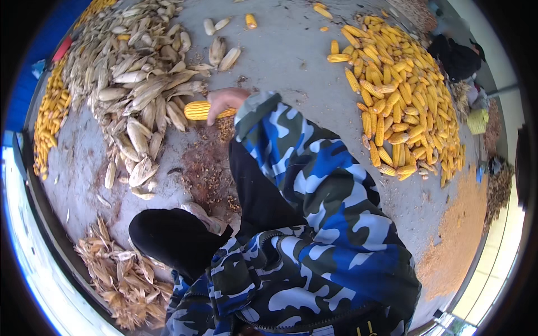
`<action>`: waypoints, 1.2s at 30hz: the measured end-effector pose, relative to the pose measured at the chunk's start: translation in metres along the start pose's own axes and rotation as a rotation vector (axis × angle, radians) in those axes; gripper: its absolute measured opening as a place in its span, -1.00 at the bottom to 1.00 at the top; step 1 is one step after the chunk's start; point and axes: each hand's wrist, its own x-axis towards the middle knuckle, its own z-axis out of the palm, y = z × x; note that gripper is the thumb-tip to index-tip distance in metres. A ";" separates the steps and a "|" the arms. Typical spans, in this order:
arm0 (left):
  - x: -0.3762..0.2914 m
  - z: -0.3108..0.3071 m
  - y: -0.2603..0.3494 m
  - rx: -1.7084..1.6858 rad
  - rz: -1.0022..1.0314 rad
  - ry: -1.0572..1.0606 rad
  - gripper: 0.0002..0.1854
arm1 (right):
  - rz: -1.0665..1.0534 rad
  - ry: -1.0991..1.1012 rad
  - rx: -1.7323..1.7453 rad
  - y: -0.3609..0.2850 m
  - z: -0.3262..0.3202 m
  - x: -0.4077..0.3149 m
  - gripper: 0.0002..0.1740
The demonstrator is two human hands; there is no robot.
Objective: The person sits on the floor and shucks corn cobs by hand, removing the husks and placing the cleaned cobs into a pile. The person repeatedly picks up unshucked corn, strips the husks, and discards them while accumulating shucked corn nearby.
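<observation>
My right hand (pixel 225 103) grips a husked yellow corn cob (pixel 197 110) over the floor, its fingers wrapped around one end. Just left of that cob lies a wide heap of unhusked corn ears (pixel 143 80) in dry, pale husks. Loose kernels (pixel 226 128) and reddish-brown chaff (pixel 206 164) are scattered on the floor below the hand. My left hand is out of view; only part of the left camouflage sleeve shows at the bottom.
A large pile of husked cobs (pixel 399 101) lies to the right, and more cobs (pixel 52 122) line the far left. Stripped husks (pixel 122 281) are heaped at lower left. Loose grain (pixel 454 235) spreads along the right wall. My bent black-clad knee (pixel 176 235) is in front.
</observation>
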 end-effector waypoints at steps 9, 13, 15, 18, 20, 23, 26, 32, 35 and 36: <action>0.012 -0.080 -0.025 -0.535 -0.123 0.299 -0.72 | 0.957 0.318 1.060 0.336 0.146 -0.225 -0.65; -0.012 -0.136 0.043 -0.942 -0.386 0.728 -0.58 | 0.855 1.574 1.533 0.434 0.151 -0.362 -0.49; 0.013 -0.135 0.055 -0.719 -0.312 0.640 -0.56 | 0.619 1.952 1.379 0.494 0.050 -0.474 -0.63; 0.029 -0.165 0.125 -0.290 -0.163 0.695 -0.55 | 0.569 1.936 1.434 0.481 -0.003 -0.388 -0.66; 0.040 -0.176 0.145 0.000 -0.001 0.661 -0.63 | 0.455 1.516 1.260 0.443 -0.053 -0.298 -0.70; 0.058 -0.176 0.150 -0.038 0.107 0.559 -0.64 | 0.387 0.985 0.931 0.327 -0.124 -0.125 -0.76; 0.080 -0.176 0.148 -0.232 0.272 0.448 -0.66 | 0.336 0.597 0.317 0.166 -0.102 0.042 -0.65; 0.090 -0.175 0.130 -0.241 0.200 0.331 -0.71 | -0.183 0.060 -0.417 -0.071 0.050 0.226 -0.50; 0.093 -0.185 0.112 -0.288 0.212 0.323 -0.72 | -0.414 0.265 -0.757 -0.111 0.110 0.279 -0.22; 0.093 -0.183 0.106 -0.316 0.214 0.326 -0.68 | -0.448 0.280 -0.870 -0.121 0.122 0.298 -0.20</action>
